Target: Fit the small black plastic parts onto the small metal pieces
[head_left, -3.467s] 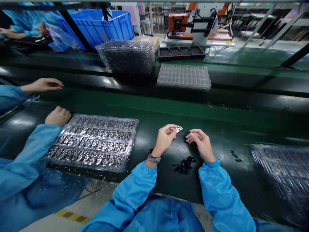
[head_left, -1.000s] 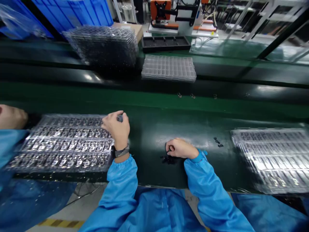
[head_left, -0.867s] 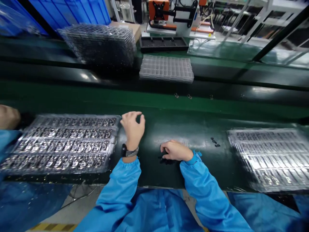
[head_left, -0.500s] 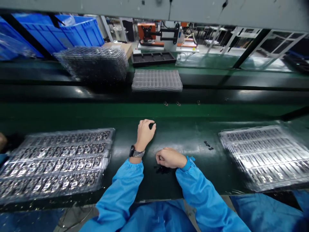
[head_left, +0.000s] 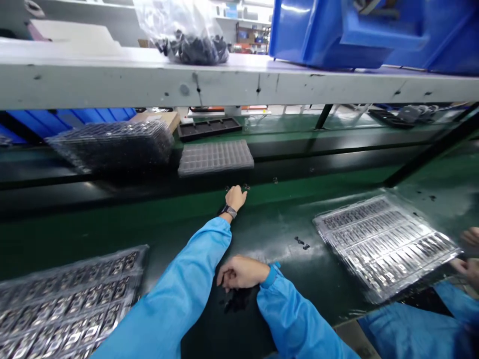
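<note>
My left hand (head_left: 235, 197), with a watch on its wrist, reaches to the far side of the green bench, by small metallic parts (head_left: 246, 186). Its fingers are mostly hidden behind the back of the hand, and whether it holds anything does not show. Nearer to me, my right hand (head_left: 242, 273) has its fingers curled together above a pile of small black pieces (head_left: 237, 301). What is in those fingers is too small to make out. Several black pieces (head_left: 301, 243) lie on the bench to its right.
Clear trays filled with small metallic parts lie at left (head_left: 75, 299) and right (head_left: 385, 239). Behind the bench are an unfilled clear tray (head_left: 216, 157), a stack of trays (head_left: 112, 147) and a black tray (head_left: 209, 128). A shelf (head_left: 149, 87) crosses above. Another person's hands (head_left: 469, 267) show at right.
My left hand has moved away from me to the row of small parts. The right hand stays low near the black pieces. My view has tilted up and turned right.
</note>
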The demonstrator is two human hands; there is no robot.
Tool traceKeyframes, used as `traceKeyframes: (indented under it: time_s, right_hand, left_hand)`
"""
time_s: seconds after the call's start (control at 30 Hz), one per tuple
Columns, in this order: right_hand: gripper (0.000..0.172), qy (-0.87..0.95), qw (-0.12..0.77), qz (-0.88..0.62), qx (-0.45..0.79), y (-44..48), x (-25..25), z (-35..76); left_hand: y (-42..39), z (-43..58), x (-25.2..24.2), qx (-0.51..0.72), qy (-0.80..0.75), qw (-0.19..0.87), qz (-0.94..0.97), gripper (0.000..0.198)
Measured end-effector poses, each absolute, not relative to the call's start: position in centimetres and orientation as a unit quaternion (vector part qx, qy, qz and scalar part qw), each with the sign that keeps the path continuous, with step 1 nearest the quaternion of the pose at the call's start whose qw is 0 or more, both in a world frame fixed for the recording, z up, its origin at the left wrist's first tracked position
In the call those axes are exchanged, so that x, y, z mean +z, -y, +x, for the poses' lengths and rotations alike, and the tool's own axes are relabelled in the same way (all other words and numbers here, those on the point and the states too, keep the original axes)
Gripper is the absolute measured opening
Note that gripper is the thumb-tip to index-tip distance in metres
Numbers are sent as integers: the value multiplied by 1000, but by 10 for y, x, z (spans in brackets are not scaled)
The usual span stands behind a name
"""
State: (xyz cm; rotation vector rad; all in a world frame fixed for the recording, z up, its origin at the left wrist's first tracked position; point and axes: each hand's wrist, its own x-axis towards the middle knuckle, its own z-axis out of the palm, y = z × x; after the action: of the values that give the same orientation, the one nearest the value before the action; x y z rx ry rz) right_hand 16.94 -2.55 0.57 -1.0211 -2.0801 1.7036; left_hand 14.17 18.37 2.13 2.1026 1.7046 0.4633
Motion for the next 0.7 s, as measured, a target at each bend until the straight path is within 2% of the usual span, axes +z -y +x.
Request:
traceKeyframes:
  time_s: [0.23,0.5,0.7]
  right_hand:
    - [27,708,148,-387,572,16,-5,176]
    - [20,666,222,-400,589,14,-6,176]
    - [26,577,320,-412,628,10,-10,178]
  left_hand:
    - [-217,174,27,166,-671,212,691,41]
    - [-219,169,26,247,-641,280,671,28]
    - [-194,130,40,356,-590,361,629,31]
